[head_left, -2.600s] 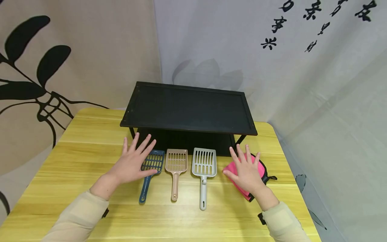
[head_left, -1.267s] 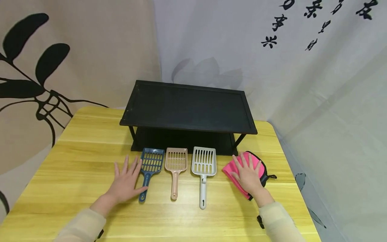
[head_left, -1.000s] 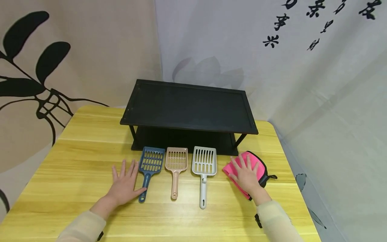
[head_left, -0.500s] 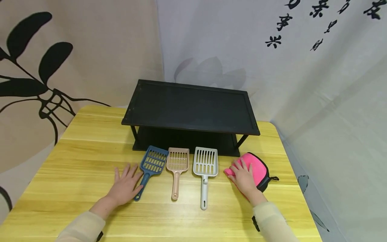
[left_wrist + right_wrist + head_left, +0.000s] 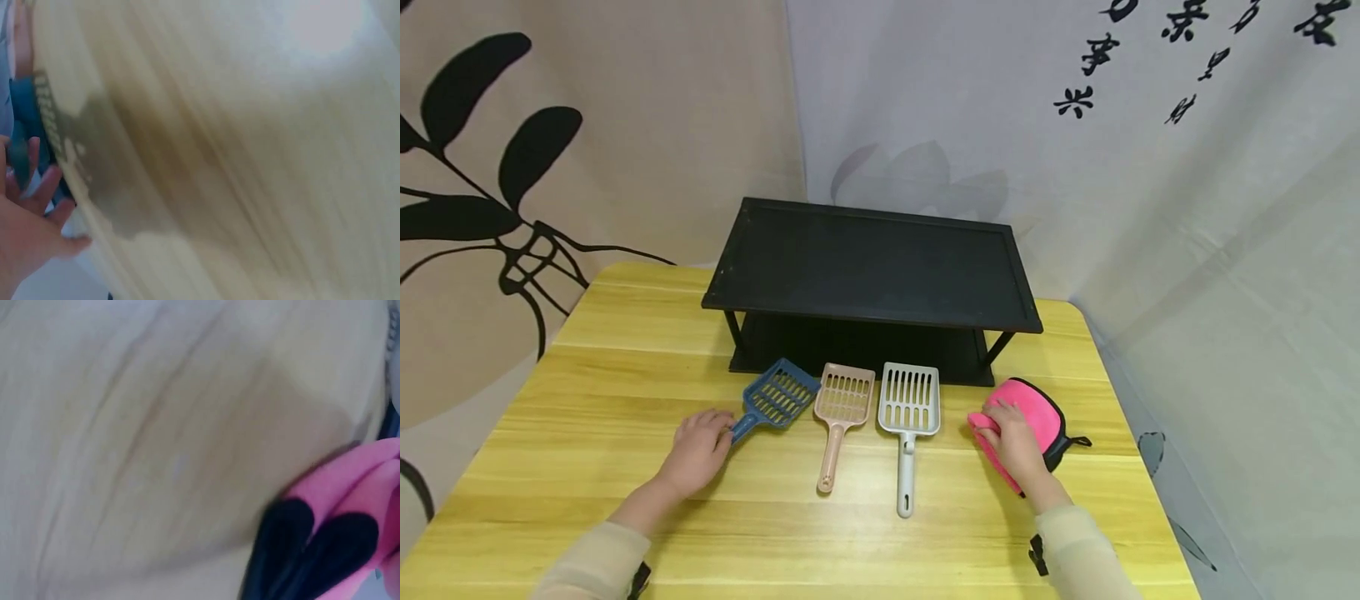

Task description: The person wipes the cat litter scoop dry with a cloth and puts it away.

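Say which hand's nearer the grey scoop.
Right. Right hand is right of the grey scoop, gripping the pink pouch; left hand, holding the blue scoop, is farther, left past the beige scoop.

Scoops (image 5: 837, 427) before rack (image 5: 872, 267), perhaps touching, fabric item (image 5: 1034, 417) right

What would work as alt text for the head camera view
A person's left hand holds a blue slotted scoop while the right hand grips a pink fabric item on a wooden table. Between them lie a beige scoop and a gray scoop, with a black two-tier shelf behind.
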`<state>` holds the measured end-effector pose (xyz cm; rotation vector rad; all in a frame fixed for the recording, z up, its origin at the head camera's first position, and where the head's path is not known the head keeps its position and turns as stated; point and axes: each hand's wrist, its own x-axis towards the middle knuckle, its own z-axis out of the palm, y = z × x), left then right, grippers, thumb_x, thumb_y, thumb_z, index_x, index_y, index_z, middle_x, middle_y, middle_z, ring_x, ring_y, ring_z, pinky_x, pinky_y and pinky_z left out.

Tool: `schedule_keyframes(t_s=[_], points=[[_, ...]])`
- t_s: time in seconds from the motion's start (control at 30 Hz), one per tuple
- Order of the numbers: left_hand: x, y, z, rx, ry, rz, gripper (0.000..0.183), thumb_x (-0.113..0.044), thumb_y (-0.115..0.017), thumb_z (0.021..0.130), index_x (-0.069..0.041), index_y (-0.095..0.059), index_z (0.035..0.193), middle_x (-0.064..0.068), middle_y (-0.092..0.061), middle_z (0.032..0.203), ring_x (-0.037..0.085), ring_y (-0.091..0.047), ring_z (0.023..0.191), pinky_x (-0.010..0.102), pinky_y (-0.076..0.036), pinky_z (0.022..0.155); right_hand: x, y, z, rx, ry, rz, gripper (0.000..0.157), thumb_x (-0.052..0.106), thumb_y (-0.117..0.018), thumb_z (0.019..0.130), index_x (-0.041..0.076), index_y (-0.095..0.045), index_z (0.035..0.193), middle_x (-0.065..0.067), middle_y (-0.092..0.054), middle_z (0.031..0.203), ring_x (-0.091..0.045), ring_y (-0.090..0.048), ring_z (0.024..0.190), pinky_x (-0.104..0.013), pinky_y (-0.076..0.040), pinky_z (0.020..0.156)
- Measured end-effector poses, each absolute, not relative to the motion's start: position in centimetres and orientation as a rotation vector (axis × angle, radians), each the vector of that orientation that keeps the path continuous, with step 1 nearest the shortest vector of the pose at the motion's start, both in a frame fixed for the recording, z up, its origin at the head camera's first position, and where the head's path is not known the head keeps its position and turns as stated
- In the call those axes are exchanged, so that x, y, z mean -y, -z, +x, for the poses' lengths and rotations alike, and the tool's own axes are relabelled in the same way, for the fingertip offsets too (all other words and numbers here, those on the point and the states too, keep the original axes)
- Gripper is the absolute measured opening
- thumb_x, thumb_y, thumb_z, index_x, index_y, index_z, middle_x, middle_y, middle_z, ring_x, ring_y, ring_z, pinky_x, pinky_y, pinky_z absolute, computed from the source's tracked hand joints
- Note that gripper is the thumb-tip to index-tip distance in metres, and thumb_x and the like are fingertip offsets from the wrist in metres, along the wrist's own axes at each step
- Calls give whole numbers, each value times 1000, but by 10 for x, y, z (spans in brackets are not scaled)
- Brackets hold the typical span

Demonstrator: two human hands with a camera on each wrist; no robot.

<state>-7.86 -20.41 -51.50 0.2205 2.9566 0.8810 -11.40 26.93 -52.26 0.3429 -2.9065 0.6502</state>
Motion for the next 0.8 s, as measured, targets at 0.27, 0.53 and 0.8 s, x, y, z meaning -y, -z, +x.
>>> schedule_keyframes(t_s=[0.27, 0.53, 0.8], points=[[208, 495, -83, -2649, -1206, 150, 21, -8, -37, 99, 2, -53, 108, 7, -60, 77, 5, -46, 57, 21, -41, 50, -279, 507, -109, 2817, -885, 195, 34, 14, -72, 79, 0, -65, 110, -22, -61, 120, -39, -54, 117, -50, -47, 92], [193, 475, -92, -2665, -1225, 208, 18, -11, -40, 99, -3, -54, 107, 10, -56, 73, 3, -31, 49, 21, -31, 44, -277, 497, -106, 2649, -1002, 154, 29, 7, -76, 73, 3, -69, 102, -15, -68, 111, -33, -60, 111, -33, -50, 89], [178, 460, -100, -2580, -1250, 197, 22, -14, -43, 98, -4, -57, 111, 13, -65, 85, 5, -30, 49, 20, -30, 43, -273, 474, -107, 2501, -1346, -209, 20, 7, -73, 77, 2, -69, 96, -4, -65, 82, 2, -49, 66, -9, -41, 57]])
